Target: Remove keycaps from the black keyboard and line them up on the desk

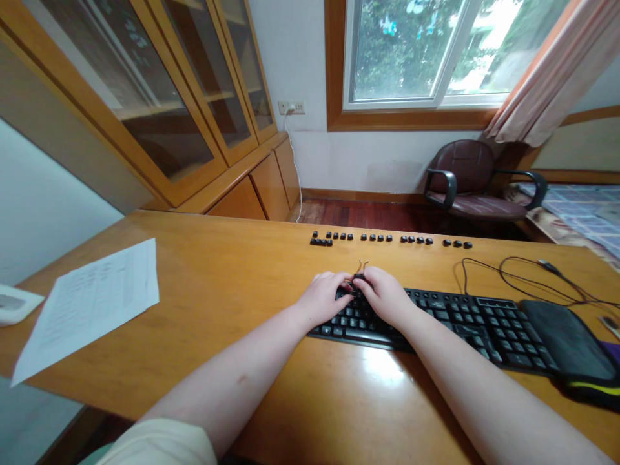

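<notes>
A black keyboard (450, 316) lies on the wooden desk, and both hands are over its left half. My right hand (388, 298) is closed on a small dark tool with two thin wire prongs, which looks like a keycap puller (359, 276); the prongs point up and away from me. Close against it, my left hand (322, 298) has its thumb and fingers bent together at the keyboard's upper left. What the left fingers pinch is too small and partly hidden. Removed black keycaps (380, 237) stand in rows near the desk's far edge.
Printed paper (97, 300) lies on the desk (232, 278) at left, beside a white object (17, 303). To the right are a black padded case (564, 336) and a coiled cable (523, 274). Beyond the desk stand a cabinet (232, 155) and an armchair (465, 171).
</notes>
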`<act>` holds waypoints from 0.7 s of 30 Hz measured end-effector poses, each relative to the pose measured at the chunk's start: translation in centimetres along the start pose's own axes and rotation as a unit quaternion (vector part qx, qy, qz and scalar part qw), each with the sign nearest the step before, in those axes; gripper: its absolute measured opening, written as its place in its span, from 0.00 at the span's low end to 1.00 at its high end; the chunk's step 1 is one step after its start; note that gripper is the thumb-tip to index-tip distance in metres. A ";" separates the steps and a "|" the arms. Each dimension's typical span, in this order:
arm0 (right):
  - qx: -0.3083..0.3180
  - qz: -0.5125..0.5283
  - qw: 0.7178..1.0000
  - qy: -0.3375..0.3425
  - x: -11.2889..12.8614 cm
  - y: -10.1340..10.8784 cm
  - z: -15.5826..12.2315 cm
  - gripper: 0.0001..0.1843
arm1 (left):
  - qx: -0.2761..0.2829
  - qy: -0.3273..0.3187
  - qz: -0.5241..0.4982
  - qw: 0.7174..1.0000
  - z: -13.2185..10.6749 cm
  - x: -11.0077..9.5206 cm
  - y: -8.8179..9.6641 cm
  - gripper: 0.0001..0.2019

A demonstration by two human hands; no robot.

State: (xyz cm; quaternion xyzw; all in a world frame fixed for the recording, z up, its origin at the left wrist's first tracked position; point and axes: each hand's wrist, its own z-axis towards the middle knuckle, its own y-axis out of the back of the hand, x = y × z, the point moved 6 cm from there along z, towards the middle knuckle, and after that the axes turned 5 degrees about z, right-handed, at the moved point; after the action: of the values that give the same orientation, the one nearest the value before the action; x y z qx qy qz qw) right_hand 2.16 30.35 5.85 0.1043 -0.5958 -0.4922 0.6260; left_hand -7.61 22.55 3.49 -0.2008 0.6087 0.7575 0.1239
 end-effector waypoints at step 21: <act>0.028 -0.015 0.999 0.014 -1.1 -1.1 -1.4 0.11 | 0.018 -0.032 0.027 0.999 0.3 -0.4 0.1 0.12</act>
State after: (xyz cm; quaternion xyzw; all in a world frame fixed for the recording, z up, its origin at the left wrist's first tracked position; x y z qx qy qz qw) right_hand 3.02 30.03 3.99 0.1377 -0.5988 -0.4830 0.6239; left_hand -7.34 22.86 3.86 -0.1575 0.6233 0.7554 0.1267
